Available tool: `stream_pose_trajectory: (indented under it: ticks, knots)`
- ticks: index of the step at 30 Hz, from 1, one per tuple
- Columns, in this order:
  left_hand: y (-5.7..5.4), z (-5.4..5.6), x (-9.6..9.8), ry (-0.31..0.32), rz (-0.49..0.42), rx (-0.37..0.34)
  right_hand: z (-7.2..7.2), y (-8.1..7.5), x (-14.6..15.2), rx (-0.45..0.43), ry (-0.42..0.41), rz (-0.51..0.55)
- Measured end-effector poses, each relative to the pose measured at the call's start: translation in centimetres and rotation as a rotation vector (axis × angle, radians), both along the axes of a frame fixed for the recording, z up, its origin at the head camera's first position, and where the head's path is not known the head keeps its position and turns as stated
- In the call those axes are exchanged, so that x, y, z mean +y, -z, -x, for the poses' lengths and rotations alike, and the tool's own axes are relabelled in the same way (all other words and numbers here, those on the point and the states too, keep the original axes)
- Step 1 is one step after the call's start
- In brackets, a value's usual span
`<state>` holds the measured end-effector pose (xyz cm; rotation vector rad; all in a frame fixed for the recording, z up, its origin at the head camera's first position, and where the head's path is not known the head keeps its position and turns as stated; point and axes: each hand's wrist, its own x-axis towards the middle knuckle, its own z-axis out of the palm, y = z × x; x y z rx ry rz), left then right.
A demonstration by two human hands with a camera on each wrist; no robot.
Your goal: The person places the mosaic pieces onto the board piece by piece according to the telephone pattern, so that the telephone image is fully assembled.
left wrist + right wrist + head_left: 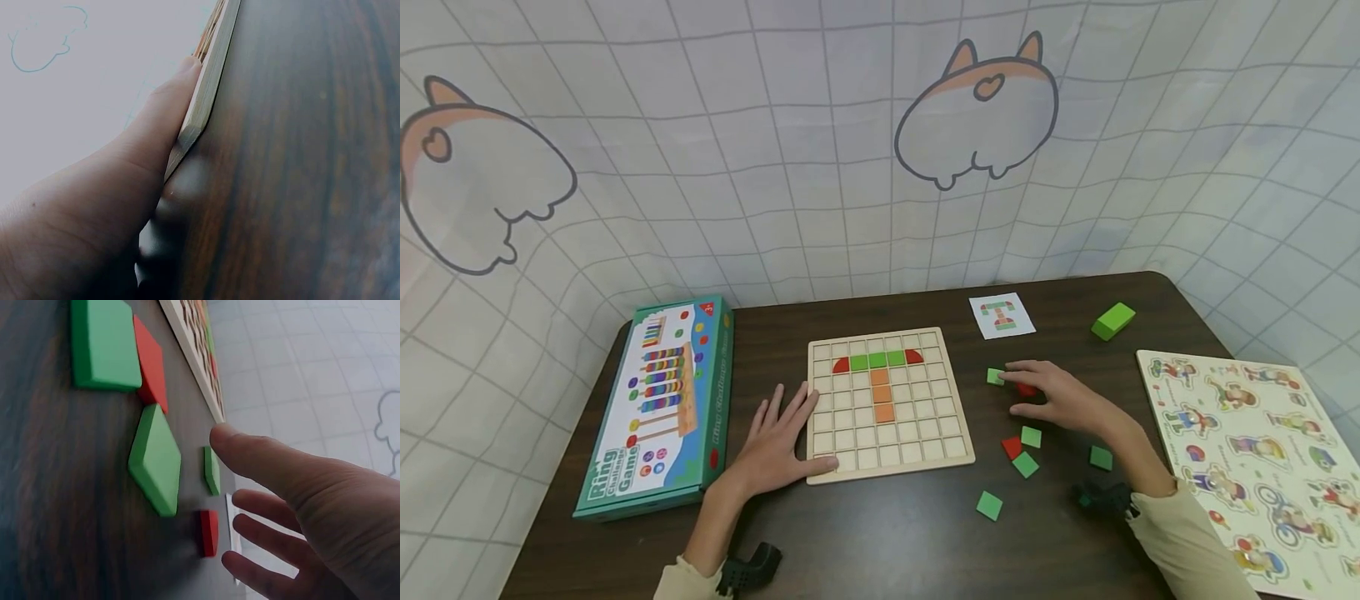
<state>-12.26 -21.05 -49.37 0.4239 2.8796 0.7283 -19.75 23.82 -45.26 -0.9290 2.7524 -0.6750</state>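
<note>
My left hand (778, 442) rests with spread fingers at the left edge of a wooden grid board (964, 458), its thumb lying along the near corner. On the board sit a row of green squares (877, 360), a red rounded piece (841, 365) at either end, and a column of orange squares (881, 396) below. To the board's right my right hand (1063, 398) hovers, fingers apart, over a red piece (1026, 389) beside a green tile (995, 377). In the right wrist view, nothing lies between thumb and fingers; that red piece (210, 533) is on the table.
Nearer me lie loose green tiles (989, 506) and another red piece (1012, 447). A pattern card (1002, 316) and a bright green block (1112, 321) are at the back. A game box (655, 408) stands left, a picture board (1247, 467) right.
</note>
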Motion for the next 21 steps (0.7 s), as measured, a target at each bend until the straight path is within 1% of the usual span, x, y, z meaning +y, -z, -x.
stream_pose_trajectory:
  ticks: [2, 7, 16, 21]
  knots:
    - [0.02, 0.03, 0.01, 0.002, 0.000, 0.001, 0.07, -0.02, -0.41, 0.002, -0.012, -0.005]
    - [-0.06, 0.01, 0.02, 0.002, -0.011, -0.001, 0.09, -0.12, -0.88, -0.001, -0.002, -0.014]
    - [0.03, 0.07, 0.01, 0.000, -0.010, -0.003, 0.06, -0.22, -0.74, -0.012, 0.012, -0.017]
    - [-0.13, -0.02, 0.07, 0.003, -0.013, -0.003, -0.16, -0.17, -0.39, -0.011, 0.027, -0.026]
